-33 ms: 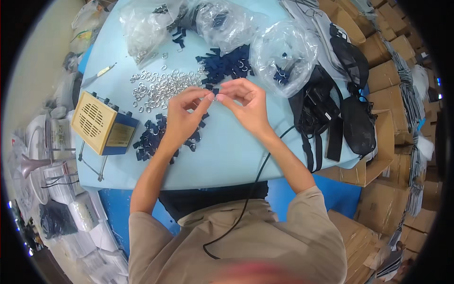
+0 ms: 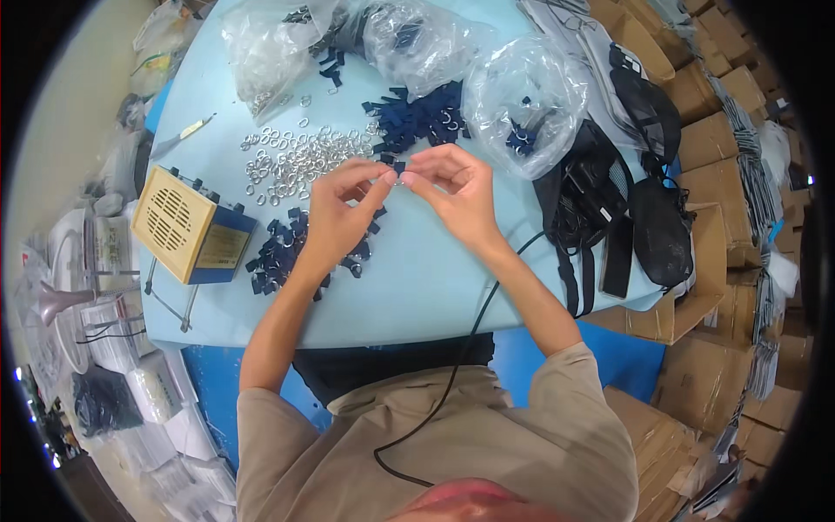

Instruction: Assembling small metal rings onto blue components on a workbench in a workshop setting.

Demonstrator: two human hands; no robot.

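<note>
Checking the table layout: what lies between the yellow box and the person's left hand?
In the head view, a pile of dark blue strap pieces lies between the yellow box and the left hand.

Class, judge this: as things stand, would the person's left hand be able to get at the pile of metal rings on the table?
Probably yes. The metal rings lie loose just beyond the left hand, nothing covering them, though its fingertips pinch a small dark piece.
</note>
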